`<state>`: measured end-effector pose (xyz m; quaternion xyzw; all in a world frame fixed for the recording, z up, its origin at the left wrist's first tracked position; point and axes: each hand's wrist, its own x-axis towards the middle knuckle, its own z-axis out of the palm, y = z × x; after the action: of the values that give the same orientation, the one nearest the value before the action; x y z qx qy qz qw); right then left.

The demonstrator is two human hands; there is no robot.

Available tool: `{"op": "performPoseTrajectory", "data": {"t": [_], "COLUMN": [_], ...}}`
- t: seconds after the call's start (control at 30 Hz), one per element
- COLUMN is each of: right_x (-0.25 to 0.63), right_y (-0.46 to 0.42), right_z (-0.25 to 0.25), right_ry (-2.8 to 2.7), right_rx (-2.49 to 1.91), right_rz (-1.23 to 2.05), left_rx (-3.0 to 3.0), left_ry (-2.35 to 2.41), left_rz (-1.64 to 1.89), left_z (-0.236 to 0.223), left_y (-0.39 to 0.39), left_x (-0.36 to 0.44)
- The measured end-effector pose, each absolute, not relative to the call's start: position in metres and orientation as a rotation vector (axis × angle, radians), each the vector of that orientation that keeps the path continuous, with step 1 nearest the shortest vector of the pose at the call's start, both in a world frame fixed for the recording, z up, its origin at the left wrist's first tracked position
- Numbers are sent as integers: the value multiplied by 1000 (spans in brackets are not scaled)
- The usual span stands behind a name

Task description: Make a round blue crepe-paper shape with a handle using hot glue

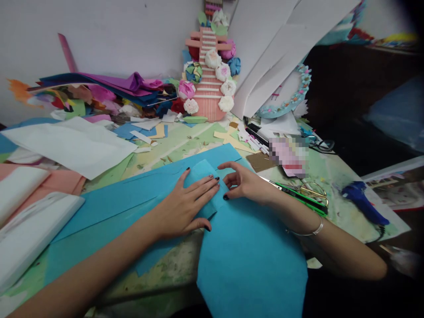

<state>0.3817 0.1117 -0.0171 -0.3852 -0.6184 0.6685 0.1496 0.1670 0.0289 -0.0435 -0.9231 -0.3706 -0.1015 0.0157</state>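
"Was anything cut off?"
"The large blue paper ran past the bottom edge; the guitar shape was cropped on top."
"And blurred?"
"A pinkish item was pixelated beyond reading."

On table: paper sheets, centre; paper bundles, left; guitar model, rear, before wall; cutter, right of sheets; glue gun, farther right.

The folded paper piece and large near sheet are bright turquoise. The tablecloth is mottled pale green and cream. At the far side, a pink paper guitar has white stripes. Right, the cutter is green and black, the scissors' handles gold, the glue gun deep blue.
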Motion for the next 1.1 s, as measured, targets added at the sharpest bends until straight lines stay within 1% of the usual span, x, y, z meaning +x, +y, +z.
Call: {"op": "performPoseTrajectory", "data": {"t": [0.57,0.77,0.97,1.1], "right_x": [381,382,379,379], "right_y": [110,109,107,105], "right_z": [-18,-19,-14,-11], "right_ry": [-1754,-1742,-1699,-1745], "right_rx": [-1079,-1121,-1121,-1104], "right_rz": [1950,1945,1981,1892], "left_rx": [-2822,-2829,-2758,-2768], "left_ry": [-1272,-1261,-1290,-1206], "left_rz": [-224,-284,-331,-283], "left_z": [-43,-42,-21,-5], "left_y": [27,30,49,62], "left_x": [160,159,166,167]}}
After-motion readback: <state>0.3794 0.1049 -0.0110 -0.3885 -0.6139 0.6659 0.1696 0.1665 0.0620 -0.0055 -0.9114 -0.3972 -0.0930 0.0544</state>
